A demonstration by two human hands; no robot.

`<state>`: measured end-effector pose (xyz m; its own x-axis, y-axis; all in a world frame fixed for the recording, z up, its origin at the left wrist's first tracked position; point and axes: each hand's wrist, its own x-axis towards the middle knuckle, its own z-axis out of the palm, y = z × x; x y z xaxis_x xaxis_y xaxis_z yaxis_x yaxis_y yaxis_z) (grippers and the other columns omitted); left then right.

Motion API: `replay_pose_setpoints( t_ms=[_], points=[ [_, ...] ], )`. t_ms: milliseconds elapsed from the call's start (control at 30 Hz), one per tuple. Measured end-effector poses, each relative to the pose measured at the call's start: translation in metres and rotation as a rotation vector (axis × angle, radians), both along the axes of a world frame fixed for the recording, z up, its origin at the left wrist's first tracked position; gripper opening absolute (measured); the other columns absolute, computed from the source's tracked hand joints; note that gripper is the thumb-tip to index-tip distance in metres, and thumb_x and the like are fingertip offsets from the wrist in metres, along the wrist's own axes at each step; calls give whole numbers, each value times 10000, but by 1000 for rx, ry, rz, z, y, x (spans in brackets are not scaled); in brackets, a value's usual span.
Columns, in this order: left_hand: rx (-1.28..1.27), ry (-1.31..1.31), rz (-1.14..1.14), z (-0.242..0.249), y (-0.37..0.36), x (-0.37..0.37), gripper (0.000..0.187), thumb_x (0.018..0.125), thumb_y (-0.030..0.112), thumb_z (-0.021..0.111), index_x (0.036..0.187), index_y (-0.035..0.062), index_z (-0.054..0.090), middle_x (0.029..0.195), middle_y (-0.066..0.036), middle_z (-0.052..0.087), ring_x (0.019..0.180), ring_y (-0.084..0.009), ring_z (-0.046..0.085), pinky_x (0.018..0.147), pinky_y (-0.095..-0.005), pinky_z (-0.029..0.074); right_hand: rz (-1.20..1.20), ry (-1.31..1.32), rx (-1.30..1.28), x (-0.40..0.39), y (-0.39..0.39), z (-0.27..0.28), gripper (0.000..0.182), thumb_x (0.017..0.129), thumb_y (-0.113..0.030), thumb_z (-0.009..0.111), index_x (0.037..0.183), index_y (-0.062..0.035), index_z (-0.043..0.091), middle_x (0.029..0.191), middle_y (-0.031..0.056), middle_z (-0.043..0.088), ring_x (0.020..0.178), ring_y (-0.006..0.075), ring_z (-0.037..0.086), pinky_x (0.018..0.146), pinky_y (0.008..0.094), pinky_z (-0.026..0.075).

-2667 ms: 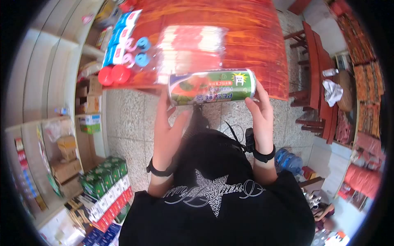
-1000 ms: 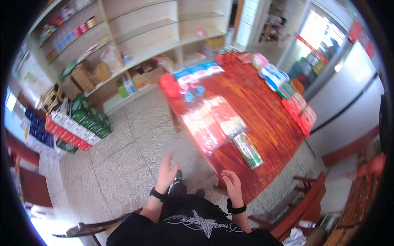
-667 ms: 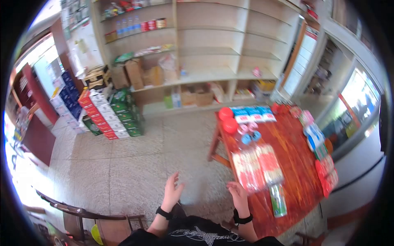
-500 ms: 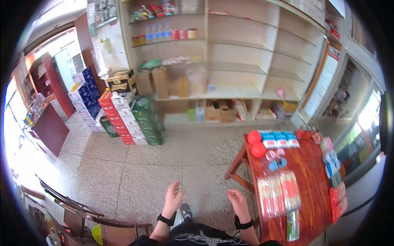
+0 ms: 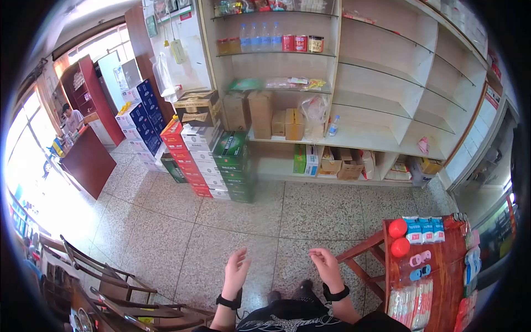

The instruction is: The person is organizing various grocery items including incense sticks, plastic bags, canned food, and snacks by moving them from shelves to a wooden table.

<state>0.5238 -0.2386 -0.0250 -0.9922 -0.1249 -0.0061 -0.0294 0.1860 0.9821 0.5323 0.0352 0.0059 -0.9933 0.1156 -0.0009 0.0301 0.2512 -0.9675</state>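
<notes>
Both my hands are up over the floor, well apart. On my left hand point(image 5: 236, 272) the fingers are loosely bent, with slim gaps between them, clamped on nothing; on my right hand point(image 5: 327, 268) they curl inward, close together, and they hold nothing either. Black bands circle both wrists, and my dark shoes point(image 5: 302, 289) poke out below.

Just to my right, here's the table point(image 5: 454, 276), red-brown wood with a streaky gloss. On its near part lie the sticks point(image 5: 410, 304), pale and red, in shiny clear wrap. Past them come the blue rings point(image 5: 420, 272), then the pink rings point(image 5: 420, 258), then two smooth red balls point(image 5: 399, 238) right beside the blue-and-white packs point(image 5: 425, 229). More bright packets line the far side.

Over on my left, dark wooden chairs point(image 5: 105, 271) with curved backs. Under it all runs the floor point(image 5: 232, 221), speckled stone slabs with thin dark joints.

Farther out, the boxes point(image 5: 207, 160) rise in square-edged stacks, red, white and green, with blue ones behind. Beside them the pale shelves point(image 5: 381, 50) span the wall: clear bottles point(image 5: 260, 39), squat jars, plain brown cartons point(image 5: 260, 113), a crinkly bag point(image 5: 314, 113). And away at the far left, a person point(image 5: 72, 119) is behind a reddish counter point(image 5: 88, 160), near bright windows.
</notes>
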Motion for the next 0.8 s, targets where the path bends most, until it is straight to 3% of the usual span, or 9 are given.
replay_pose_setpoints(
  t_ms=[233,300,433,533,633,700,800],
  points=[
    [93,-137,23,-21,26,-77,405,840,80,588,1234,28,507,1170,-117,571,1049,-207,553,869,-314,461,18,-16,-128,-94,23,-31,210,888,-160,576,1042,-20,602,914,64,645,815,120,597,736,258,469],
    [56,-126,3,-11,43,-117,410,846,63,578,1245,23,494,1164,-116,567,1048,-187,540,874,-296,456,-36,-81,-175,-128,39,-16,203,886,-164,579,1022,-17,612,898,55,652,789,110,591,725,251,465],
    [19,-40,-86,21,84,-210,429,841,58,578,1258,24,479,1220,-110,538,1071,-179,530,884,-296,449,-135,36,-85,-198,96,-11,155,885,-59,531,1008,10,596,917,79,644,858,128,597,790,258,466],
    [-8,128,-88,50,119,-278,441,813,81,611,1240,55,505,1180,-124,552,1062,-225,544,871,-332,443,-171,112,-122,-251,141,9,155,892,-48,505,1003,13,594,912,80,639,837,129,593,777,258,467],
    [-122,167,-63,52,140,-318,450,812,85,617,1247,66,503,1159,-120,547,1055,-219,540,871,-336,441,-212,190,-1,-297,170,0,160,895,-46,490,1001,16,593,912,82,638,813,126,585,758,258,465],
    [-113,130,-72,51,153,-337,455,814,97,626,1251,76,502,1142,-117,543,1046,-220,539,868,-337,441,-222,82,-146,-317,181,7,157,892,-58,504,995,15,596,893,81,639,788,125,578,743,255,460],
    [-33,10,-87,36,157,-366,452,835,82,607,1270,67,480,1211,-95,525,1103,-198,507,882,-325,440,-201,59,-56,-351,182,-8,155,889,-71,524,994,15,599,896,80,640,809,127,586,746,253,460]
  ],
)
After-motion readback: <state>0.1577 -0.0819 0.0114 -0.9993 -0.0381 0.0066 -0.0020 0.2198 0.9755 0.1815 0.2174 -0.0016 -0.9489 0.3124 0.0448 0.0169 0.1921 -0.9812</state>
